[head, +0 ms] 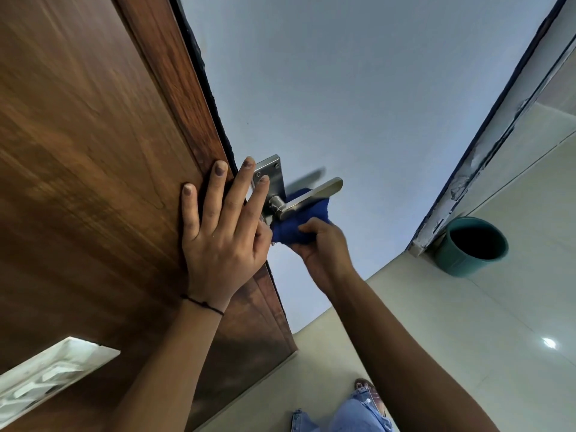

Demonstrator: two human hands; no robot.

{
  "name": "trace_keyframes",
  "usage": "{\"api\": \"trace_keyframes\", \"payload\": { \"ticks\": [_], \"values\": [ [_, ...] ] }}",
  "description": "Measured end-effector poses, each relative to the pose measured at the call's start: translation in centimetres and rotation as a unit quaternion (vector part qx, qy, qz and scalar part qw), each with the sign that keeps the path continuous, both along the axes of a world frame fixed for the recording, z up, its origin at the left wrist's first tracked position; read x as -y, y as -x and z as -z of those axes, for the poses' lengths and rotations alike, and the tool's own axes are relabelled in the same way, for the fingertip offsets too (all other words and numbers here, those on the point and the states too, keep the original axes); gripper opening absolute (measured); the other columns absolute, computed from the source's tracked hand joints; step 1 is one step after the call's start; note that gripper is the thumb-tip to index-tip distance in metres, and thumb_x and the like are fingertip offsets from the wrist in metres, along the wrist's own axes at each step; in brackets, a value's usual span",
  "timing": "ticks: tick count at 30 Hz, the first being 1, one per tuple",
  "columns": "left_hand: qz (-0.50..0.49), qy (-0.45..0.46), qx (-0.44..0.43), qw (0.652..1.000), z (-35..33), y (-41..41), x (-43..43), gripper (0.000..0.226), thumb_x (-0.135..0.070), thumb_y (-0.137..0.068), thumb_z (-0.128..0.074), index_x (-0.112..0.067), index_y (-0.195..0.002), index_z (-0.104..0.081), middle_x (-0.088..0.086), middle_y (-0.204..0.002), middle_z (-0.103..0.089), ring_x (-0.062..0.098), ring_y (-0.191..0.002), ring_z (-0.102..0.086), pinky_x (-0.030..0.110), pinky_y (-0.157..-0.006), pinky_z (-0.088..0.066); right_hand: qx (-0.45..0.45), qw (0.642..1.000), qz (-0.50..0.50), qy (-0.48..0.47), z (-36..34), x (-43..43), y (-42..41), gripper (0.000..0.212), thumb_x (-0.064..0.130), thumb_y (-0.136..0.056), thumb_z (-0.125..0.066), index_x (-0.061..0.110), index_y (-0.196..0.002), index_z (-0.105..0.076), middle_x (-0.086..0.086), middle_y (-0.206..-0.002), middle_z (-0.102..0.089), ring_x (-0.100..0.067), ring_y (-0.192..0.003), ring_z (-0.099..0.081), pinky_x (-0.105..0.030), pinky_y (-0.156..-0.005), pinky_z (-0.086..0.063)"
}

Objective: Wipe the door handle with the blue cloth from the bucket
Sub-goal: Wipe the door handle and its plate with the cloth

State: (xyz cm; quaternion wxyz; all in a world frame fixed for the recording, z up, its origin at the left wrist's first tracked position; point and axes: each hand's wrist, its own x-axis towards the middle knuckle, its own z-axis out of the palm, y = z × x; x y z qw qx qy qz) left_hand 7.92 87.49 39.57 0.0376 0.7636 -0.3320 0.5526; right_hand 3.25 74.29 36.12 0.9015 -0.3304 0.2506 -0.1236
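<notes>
My right hand (321,244) pinched the cloth (299,224) under the handle (308,196); my left hand (221,219) lay spread, bracing the door (93,151) — I judged it could swing, dragging cloth off lever.

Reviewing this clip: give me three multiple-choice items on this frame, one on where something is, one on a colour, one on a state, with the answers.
1. Where is the bucket?
A. on the floor by the door frame
B. hanging from the handle
C. in the left hand

2. What colour is the cloth?
A. white
B. blue
C. red

3. What is the left hand doing?
A. holding the cloth
B. gripping the bucket
C. resting flat on the door

Answers: 1 A, it stands on the tiles at the frame's foot. 2 B, the cloth under the door handle is deep blue. 3 C, its fingers spread open on the wood while the right hand grips the cloth.
</notes>
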Motion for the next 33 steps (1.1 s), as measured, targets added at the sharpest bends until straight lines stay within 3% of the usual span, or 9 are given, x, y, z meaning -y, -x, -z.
{"api": "trace_keyframes", "payload": {
  "ticks": [6, 10, 14, 19, 22, 25, 27, 30, 33],
  "values": [
    [0.004, -0.007, 0.000, 1.000, 0.2, -0.1, -0.1, 0.046, -0.019, -0.091, -0.049, -0.014, -0.137, -0.050, 0.005, -0.144, -0.041, 0.021, -0.148, -0.006, 0.044, -0.121, -0.001, -0.047, 0.994, 0.078, 0.063, -0.9, 4.5, -0.4, 0.029, -0.011, -0.082, -0.038, -0.003, -0.105, -0.054, -0.016, -0.088, -0.058, -0.027, -0.076, -0.061, -0.042, -0.075, -0.059],
    [0.001, -0.011, -0.001, 1.000, 0.1, -0.2, -0.2, 0.046, -0.019, -0.091, -0.050, -0.014, -0.137, -0.050, 0.005, -0.145, -0.041, 0.021, -0.148, -0.004, 0.043, -0.121, 0.000, -0.055, 0.996, 0.032, 0.063, -1.3, 1.9, -0.1, 0.024, -0.011, -0.082, -0.039, 0.009, -0.085, -0.053, -0.013, -0.088, -0.059, -0.032, -0.088, -0.062, -0.046, -0.080, -0.057],
    [-0.003, -0.029, 0.003, 1.000, 0.1, -0.2, -0.3, 0.048, -0.017, -0.089, -0.052, -0.013, -0.137, -0.050, 0.006, -0.145, -0.041, 0.022, -0.149, -0.003, 0.043, -0.121, 0.000, -0.061, 0.997, -0.024, 0.049, -1.6, -0.2, 0.2, 0.028, -0.010, -0.080, -0.039, 0.015, -0.087, -0.051, -0.013, -0.100, -0.058, -0.041, -0.107, -0.060, -0.051, -0.084, -0.057],
    [-0.008, -0.035, 0.007, 0.999, 0.2, -0.3, -0.4, 0.047, -0.018, -0.089, -0.051, -0.013, -0.136, -0.052, 0.006, -0.145, -0.042, 0.022, -0.149, -0.003, 0.043, -0.121, 0.000, -0.063, 0.991, -0.077, -0.094, -2.4, 0.9, 0.6, 0.028, -0.010, -0.079, -0.033, 0.000, -0.102, -0.045, -0.029, -0.125, -0.051, -0.042, -0.098, -0.063, -0.047, -0.070, -0.061],
    [-0.005, -0.044, 0.005, 0.999, 0.1, -0.2, -0.5, 0.047, -0.019, -0.091, -0.048, -0.013, -0.138, -0.049, 0.005, -0.145, -0.040, 0.023, -0.149, -0.001, 0.043, -0.121, 0.001, -0.048, 0.983, -0.093, -0.149, -2.6, 1.5, 1.1, 0.031, -0.008, -0.082, -0.031, -0.001, -0.110, -0.043, -0.029, -0.114, -0.056, -0.039, -0.086, -0.066, -0.042, -0.065, -0.061],
    [-0.002, -0.051, 0.005, 0.999, 0.1, -0.3, -0.7, 0.046, -0.019, -0.092, -0.047, -0.013, -0.138, -0.050, 0.006, -0.145, -0.041, 0.023, -0.149, -0.002, 0.044, -0.121, 0.000, -0.034, 0.977, -0.106, -0.184, -2.6, 2.4, 1.9, 0.037, -0.005, -0.085, -0.030, -0.009, -0.118, -0.046, -0.033, -0.123, -0.057, -0.044, -0.104, -0.063, -0.041, -0.074, -0.059],
    [0.001, -0.052, 0.006, 0.999, 0.1, -0.3, -0.8, 0.045, -0.019, -0.094, -0.044, -0.013, -0.138, -0.049, 0.006, -0.144, -0.042, 0.024, -0.149, -0.002, 0.044, -0.121, 0.000, -0.012, 0.974, -0.092, -0.206, -2.7, 3.0, 2.4, 0.049, -0.003, -0.082, -0.032, -0.013, -0.127, -0.044, -0.032, -0.128, -0.056, -0.040, -0.107, -0.065, -0.040, -0.068, -0.062],
    [0.009, -0.046, 0.003, 0.999, 0.3, -0.3, -0.7, 0.045, -0.018, -0.094, -0.042, -0.014, -0.139, -0.047, 0.005, -0.144, -0.041, 0.023, -0.149, -0.002, 0.043, -0.121, -0.001, 0.037, 0.988, -0.002, -0.153, -3.6, 4.9, 2.7, 0.050, -0.004, -0.072, -0.035, -0.008, -0.119, -0.052, -0.022, -0.099, -0.069, -0.031, -0.079, -0.074, -0.035, -0.060, -0.062],
    [0.021, -0.039, -0.004, 0.999, 0.4, -0.2, -0.7, 0.044, -0.017, -0.095, -0.041, -0.014, -0.138, -0.047, 0.006, -0.144, -0.042, 0.023, -0.149, -0.005, 0.043, -0.121, -0.003, 0.003, 0.993, 0.118, 0.028, -4.0, 6.3, 3.2, 0.030, -0.002, -0.078, -0.037, 0.003, -0.100, -0.056, -0.014, -0.089, -0.060, -0.031, -0.078, -0.060, -0.039, -0.070, -0.060]
  ]
}}
